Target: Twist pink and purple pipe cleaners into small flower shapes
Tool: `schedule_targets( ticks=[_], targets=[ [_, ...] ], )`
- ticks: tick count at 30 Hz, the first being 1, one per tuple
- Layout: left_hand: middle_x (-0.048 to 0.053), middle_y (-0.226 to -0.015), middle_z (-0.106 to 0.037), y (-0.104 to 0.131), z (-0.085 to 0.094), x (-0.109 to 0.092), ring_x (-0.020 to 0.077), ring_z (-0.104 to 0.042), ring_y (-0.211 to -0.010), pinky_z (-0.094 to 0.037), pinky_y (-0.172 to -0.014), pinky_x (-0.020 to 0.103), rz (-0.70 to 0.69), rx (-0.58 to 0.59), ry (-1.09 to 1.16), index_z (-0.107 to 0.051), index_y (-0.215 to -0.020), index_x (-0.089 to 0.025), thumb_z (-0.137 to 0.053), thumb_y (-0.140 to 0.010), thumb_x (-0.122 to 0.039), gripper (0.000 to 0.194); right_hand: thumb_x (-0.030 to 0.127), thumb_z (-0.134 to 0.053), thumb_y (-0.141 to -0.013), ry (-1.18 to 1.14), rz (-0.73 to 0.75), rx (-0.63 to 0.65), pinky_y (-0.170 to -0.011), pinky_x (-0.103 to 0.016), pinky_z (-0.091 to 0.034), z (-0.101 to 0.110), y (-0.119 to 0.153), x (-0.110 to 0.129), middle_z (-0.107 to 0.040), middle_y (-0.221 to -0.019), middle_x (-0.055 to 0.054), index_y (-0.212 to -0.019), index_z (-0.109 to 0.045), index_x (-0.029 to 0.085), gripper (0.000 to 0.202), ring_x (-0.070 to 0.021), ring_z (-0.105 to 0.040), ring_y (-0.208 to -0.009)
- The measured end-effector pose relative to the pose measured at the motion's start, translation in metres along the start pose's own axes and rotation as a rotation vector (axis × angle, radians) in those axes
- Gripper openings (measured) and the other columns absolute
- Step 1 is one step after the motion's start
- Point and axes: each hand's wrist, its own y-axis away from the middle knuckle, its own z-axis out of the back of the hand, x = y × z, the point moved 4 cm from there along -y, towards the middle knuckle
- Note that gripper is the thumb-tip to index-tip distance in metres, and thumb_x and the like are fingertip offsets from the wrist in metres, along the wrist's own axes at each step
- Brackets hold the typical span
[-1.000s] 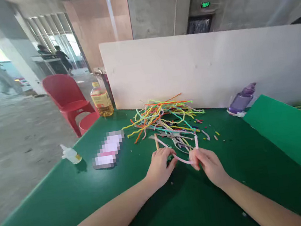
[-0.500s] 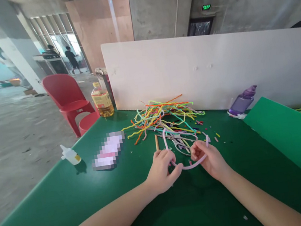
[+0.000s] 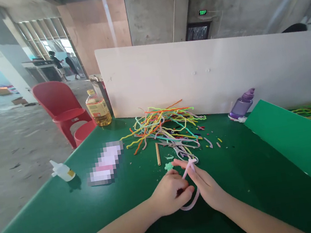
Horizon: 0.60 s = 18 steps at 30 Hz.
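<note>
At the near middle of the green table [image 3: 71, 218], a pink fuzzy strip [image 3: 190, 206] is bent round into a loop, its top pinched between the thumb and fingers of the right hand [image 3: 210, 190]. The left hand [image 3: 169, 195] curls over the loop's left side; I cannot tell whether its grip presses on the strip. The bending looks largely done, yet nothing but fingers appears to close the loop, and any twist at the top is hidden. Just left of the right fingertips lies a small green piece [image 3: 169, 166], seemingly shaped already. Farther off, scissors [image 3: 179, 148] lie near offcuts [image 3: 208, 142], and the pile of coloured strips [image 3: 159, 123] at the far side looks mostly unworked.
</note>
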Motion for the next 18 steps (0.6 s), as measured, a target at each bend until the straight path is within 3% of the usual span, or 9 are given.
schedule_targets(
  ticks=[2, 5, 6, 9, 13, 15, 18],
  targets=[
    [-0.004, -0.048, -0.042, 0.001, -0.003, -0.004, 0.0105, -0.041, -0.05, -0.039, -0.063, 0.025, -0.041, 0.043, -0.018, -0.036, -0.051, -0.019, -0.044, -0.084, -0.022, 0.034, 0.04, -0.034, -0.093, -0.033, 0.053, -0.052, -0.096, -0.037, -0.036, 0.0, 0.0, 0.0, -0.058, -0.109, -0.009, -0.094, -0.061, 0.019, 0.034, -0.0214, -0.05, -0.108],
    [0.0, -0.063, -0.057, 0.003, -0.002, -0.012, 0.0132, -0.052, -0.06, -0.04, -0.064, 0.025, -0.096, 0.061, -0.049, -0.052, -0.069, -0.019, -0.05, -0.081, -0.026, 0.014, 0.042, -0.035, -0.093, -0.232, 0.066, -0.212, -0.082, -0.035, -0.044, 0.006, -0.001, -0.004, -0.061, -0.085, -0.006, -0.071, -0.052, 0.018, 0.036, -0.0195, -0.058, -0.088],
    [0.001, -0.071, -0.061, 0.004, -0.001, -0.015, 0.0146, -0.054, -0.066, -0.04, -0.067, 0.026, -0.098, 0.052, -0.058, -0.054, -0.08, -0.019, -0.051, -0.08, -0.026, 0.007, 0.043, -0.035, -0.093, -0.325, 0.049, -0.261, -0.077, -0.034, -0.045, 0.008, -0.002, -0.006, -0.059, -0.076, -0.004, -0.07, -0.049, 0.019, 0.036, -0.0185, -0.059, -0.081],
    [0.003, -0.084, -0.063, 0.005, 0.005, -0.018, 0.0165, -0.057, -0.073, -0.041, -0.071, 0.028, -0.067, -0.003, -0.047, -0.049, -0.104, -0.02, -0.05, -0.079, -0.022, 0.025, 0.045, -0.038, -0.091, -0.541, -0.001, -0.358, -0.063, -0.029, -0.046, 0.017, -0.006, -0.011, -0.05, -0.058, 0.002, -0.072, -0.047, 0.019, 0.033, -0.015, -0.058, -0.061],
    [0.002, -0.08, -0.062, 0.006, 0.012, -0.007, 0.0149, -0.057, -0.069, -0.042, -0.069, 0.027, 0.091, -0.131, 0.067, -0.045, -0.107, -0.02, -0.044, -0.084, -0.02, 0.022, 0.05, -0.045, -0.087, -0.571, -0.079, -0.449, -0.045, -0.023, -0.042, 0.029, -0.01, -0.014, -0.043, -0.049, 0.007, -0.078, -0.049, 0.018, 0.033, -0.0064, -0.042, -0.034],
    [0.0, -0.073, -0.059, 0.007, 0.014, 0.003, 0.0139, -0.055, -0.065, -0.043, -0.065, 0.026, 0.212, -0.195, 0.149, -0.048, -0.1, -0.02, -0.041, -0.087, -0.021, 0.015, 0.054, -0.046, -0.085, -0.557, -0.148, -0.391, -0.041, -0.022, -0.04, 0.028, -0.011, -0.016, -0.04, -0.045, 0.01, -0.08, -0.05, 0.018, 0.037, -0.0034, -0.031, -0.028],
    [-0.002, -0.067, -0.053, 0.009, 0.015, 0.013, 0.012, -0.052, -0.058, -0.042, -0.058, 0.024, 0.35, -0.27, 0.307, -0.051, -0.097, -0.019, -0.038, -0.09, -0.025, 0.016, 0.057, -0.045, -0.084, -0.527, -0.294, -0.119, -0.033, -0.019, -0.035, 0.013, -0.009, -0.02, -0.033, -0.037, 0.012, -0.08, -0.051, 0.017, 0.041, -0.0025, -0.02, -0.024]
  ],
)
